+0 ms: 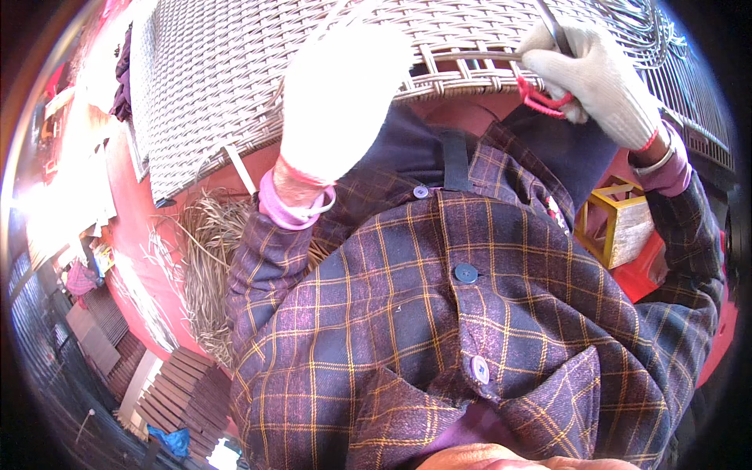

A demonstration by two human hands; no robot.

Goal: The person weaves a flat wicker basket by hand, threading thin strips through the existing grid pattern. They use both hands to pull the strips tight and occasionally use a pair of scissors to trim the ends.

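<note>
A woven wicker panel (227, 74) in grey-beige strands lies across the top of the view, its near edge curving over my lap. My left hand (345, 102), in a white knit glove, rests over the panel's near edge; glare washes out its fingers. At the right, my gloved right hand (599, 74) is closed around a metal tool with a flat shaft (553, 30). A red loop (540, 100) hangs below those fingers. A wicker strand (478, 56) runs from near my left hand to the right thumb, above a row of open gaps along the edge.
Loose strands (654, 35) fan out beyond my right hand. A bundle of dry-looking strands (210, 266) lies by my left forearm on a red floor (141, 227). A yellow-edged wooden stool (627, 227) stands near my right elbow. Slatted brown pieces (176, 392) lie at lower left.
</note>
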